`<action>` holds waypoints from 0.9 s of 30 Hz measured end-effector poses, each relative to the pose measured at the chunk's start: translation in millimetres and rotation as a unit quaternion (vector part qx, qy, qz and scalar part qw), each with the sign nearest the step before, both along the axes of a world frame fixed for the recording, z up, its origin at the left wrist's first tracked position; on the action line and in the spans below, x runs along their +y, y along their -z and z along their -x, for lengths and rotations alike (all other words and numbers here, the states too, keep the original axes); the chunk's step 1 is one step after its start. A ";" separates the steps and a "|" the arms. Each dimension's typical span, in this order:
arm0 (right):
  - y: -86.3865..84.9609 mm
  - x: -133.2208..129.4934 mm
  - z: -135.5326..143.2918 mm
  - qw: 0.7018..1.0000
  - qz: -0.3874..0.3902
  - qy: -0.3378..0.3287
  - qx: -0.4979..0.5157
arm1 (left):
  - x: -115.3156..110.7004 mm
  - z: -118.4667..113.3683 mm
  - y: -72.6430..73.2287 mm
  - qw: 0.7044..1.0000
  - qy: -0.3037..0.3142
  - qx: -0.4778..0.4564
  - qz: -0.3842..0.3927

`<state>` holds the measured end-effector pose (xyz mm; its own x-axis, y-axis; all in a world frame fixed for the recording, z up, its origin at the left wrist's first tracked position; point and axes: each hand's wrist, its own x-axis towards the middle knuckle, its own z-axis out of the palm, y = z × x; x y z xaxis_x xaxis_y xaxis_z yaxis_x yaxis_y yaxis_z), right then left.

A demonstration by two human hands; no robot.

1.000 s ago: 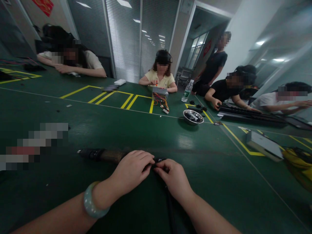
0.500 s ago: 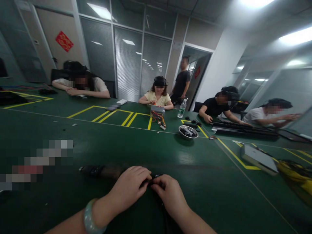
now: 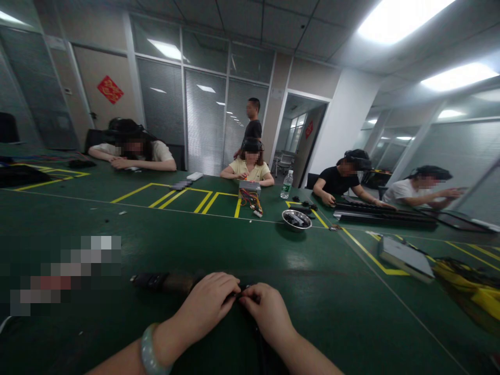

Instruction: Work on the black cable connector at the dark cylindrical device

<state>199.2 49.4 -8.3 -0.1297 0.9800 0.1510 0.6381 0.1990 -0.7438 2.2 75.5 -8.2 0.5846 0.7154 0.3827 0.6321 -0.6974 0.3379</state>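
Tool [image 3: 167,283]: where is it, and which way does it point?

It lies on the green table [image 3: 332,317], partly hidden behind the person's left hand [image 3: 213,302]. Its long axis goes across the view, almost level, and the narrow dark tip points to the left.

And how are the hands?

The left one is palm down, with a pale bracelet [image 3: 152,351] on its wrist. The right hand [image 3: 269,312] comes from the other side, so the fingertips nearly meet. Both grips are narrow; something dark shows there, but what each hand is holding, I cannot tell.

What is around?

Yellow tape lines [image 3: 397,272] mark the table. Farther away stand a metal bowl [image 3: 297,221], a bottle [image 3: 286,185] and a grey box [image 3: 250,186] with coloured wires. Co-workers [image 3: 339,177] sit opposite, and one person [image 3: 253,127] stands before a glass wall [image 3: 203,125] with blinds.
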 end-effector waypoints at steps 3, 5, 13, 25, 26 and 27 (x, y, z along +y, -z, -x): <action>1.2 -0.3 -0.3 1.000 -0.007 0.002 -0.007 | -0.7 0.2 -1.1 1.000 0.000 0.000 -0.005; 2.6 -0.4 -0.7 1.000 -0.010 0.000 -0.007 | -1.3 0.0 -1.9 1.000 -0.002 -0.002 -0.012; 2.6 -1.3 -1.4 1.000 -0.009 -0.008 -0.004 | 0.0 -1.6 0.8 0.999 0.001 -0.001 -0.048; 4.5 0.3 -0.4 1.000 -0.009 -0.002 -0.010 | -3.5 -5.1 -12.2 0.999 0.007 0.003 -0.045; 4.5 0.3 -0.4 1.000 -0.011 -0.003 -0.007 | -4.1 -5.3 -13.0 0.999 -0.001 0.002 -0.041; 4.5 0.3 -0.5 1.000 -0.011 -0.006 -0.005 | -4.5 -5.3 -13.3 0.999 -0.007 0.001 -0.036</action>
